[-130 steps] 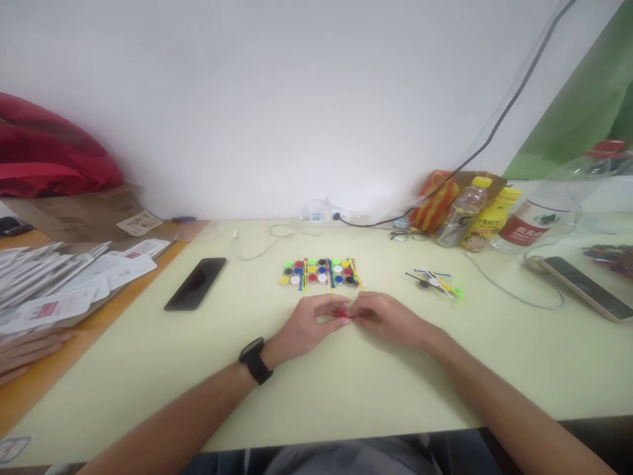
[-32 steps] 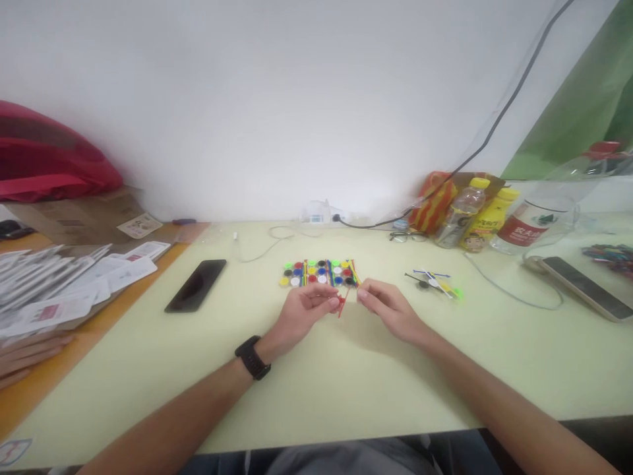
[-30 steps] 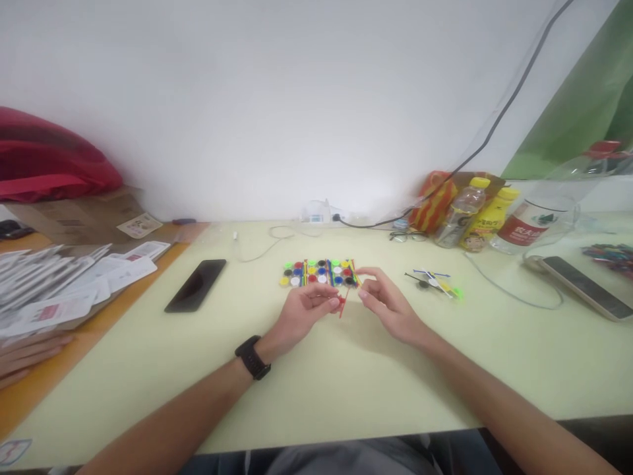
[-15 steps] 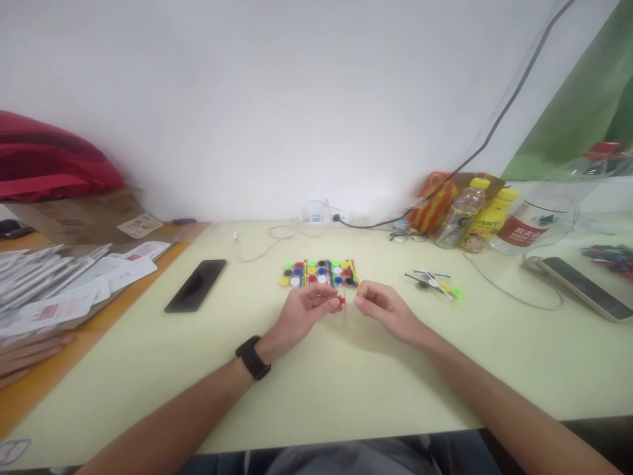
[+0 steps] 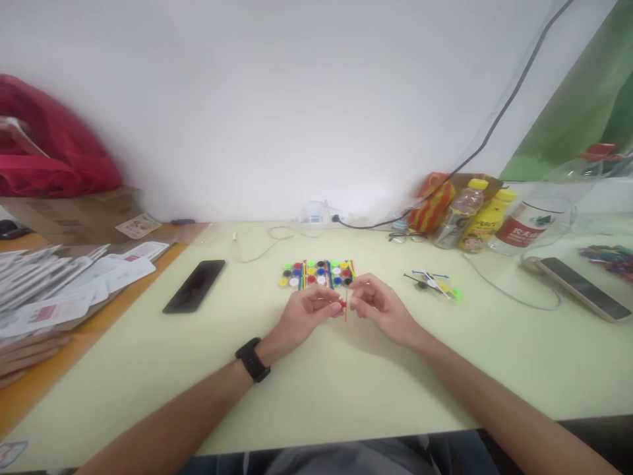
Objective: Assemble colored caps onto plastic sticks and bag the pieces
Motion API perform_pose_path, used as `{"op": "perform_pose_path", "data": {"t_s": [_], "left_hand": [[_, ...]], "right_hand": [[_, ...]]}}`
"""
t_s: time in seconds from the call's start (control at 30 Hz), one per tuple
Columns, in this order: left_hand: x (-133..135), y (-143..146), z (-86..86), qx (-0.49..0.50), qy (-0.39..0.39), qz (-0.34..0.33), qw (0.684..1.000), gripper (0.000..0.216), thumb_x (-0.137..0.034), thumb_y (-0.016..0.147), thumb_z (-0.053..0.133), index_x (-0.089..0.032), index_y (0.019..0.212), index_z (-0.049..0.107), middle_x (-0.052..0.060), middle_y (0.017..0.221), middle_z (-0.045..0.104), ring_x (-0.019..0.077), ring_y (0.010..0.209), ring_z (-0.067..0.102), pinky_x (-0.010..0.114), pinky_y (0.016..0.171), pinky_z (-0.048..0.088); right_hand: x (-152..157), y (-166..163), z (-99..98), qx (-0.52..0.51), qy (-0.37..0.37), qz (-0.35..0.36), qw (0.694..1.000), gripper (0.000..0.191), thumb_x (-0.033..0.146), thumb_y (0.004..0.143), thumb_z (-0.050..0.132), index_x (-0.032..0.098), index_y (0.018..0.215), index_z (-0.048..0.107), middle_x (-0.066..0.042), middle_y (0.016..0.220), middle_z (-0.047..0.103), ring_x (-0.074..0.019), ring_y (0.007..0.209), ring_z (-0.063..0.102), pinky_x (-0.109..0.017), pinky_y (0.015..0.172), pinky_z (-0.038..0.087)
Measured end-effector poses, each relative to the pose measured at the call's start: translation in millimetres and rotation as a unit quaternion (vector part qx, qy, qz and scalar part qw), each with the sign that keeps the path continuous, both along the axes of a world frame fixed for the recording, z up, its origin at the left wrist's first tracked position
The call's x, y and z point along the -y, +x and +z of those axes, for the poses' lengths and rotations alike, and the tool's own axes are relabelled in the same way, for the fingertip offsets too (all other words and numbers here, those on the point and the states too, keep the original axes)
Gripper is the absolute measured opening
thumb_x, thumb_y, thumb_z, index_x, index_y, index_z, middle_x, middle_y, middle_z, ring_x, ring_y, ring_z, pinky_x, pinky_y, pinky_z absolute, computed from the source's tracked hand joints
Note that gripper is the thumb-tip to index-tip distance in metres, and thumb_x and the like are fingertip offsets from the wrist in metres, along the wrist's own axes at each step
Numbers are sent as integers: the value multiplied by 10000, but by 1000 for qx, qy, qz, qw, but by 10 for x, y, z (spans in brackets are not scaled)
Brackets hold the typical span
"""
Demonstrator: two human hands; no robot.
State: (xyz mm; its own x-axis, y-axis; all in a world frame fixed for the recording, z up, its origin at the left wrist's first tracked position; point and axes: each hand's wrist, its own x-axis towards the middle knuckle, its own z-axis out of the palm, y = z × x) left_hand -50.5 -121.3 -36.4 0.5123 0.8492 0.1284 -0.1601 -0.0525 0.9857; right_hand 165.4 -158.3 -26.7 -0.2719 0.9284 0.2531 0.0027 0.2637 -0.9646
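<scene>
My left hand [image 5: 309, 315] pinches a small red plastic piece [image 5: 343, 305] between thumb and forefinger. A thin red stick [image 5: 346, 310] stands upright at the tip of that piece, seemingly joined to it. Just right of the stick is my right hand [image 5: 378, 307], its thumb and forefinger apart and holding nothing that I can see. Beyond both hands lie rows of coloured round discs [image 5: 321, 272], with bundles of thin coloured sticks [image 5: 303, 276] between them. To the right rests a loose pile of sticks and discs [image 5: 432, 284].
A black phone [image 5: 194, 286] lies at left, another phone [image 5: 583, 289] at right. Bottles [image 5: 462, 214] and a snack bag [image 5: 432, 201] stand at back right. Paper packets [image 5: 99, 284] cover the orange table, where another person's hand [image 5: 30, 356] rests. Cables cross the tabletop.
My right hand's fingers have parted and lifted slightly, leaving the red stick in plain view. My left hand keeps its pinch on the red piece. The red bag at far left has risen.
</scene>
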Motion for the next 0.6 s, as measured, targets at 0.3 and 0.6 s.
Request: {"op": "perform_pose_path", "data": {"t_s": [0.3, 0.6], "left_hand": [[-17, -17, -20, 14, 7, 9, 1000, 253, -322, 876, 808, -151, 1030, 704, 72, 979, 745, 206, 905, 738, 365, 882, 605], [-6, -13, -11, 3, 3, 4, 1000, 278, -341, 854, 827, -149, 1019, 712, 76, 1004, 742, 207, 909, 740, 355, 884, 604]], "right_hand": [[8, 59, -2, 74, -14, 7, 997, 529, 552, 1050, 420, 197, 717, 629, 5, 634, 524, -137, 577, 454, -307, 596, 376], [10, 8, 94, -1, -43, 24, 999, 375, 548, 905, 706, 212, 849, 550, 25, 718, 549, -127, 632, 471, -275, 611, 387]]}}
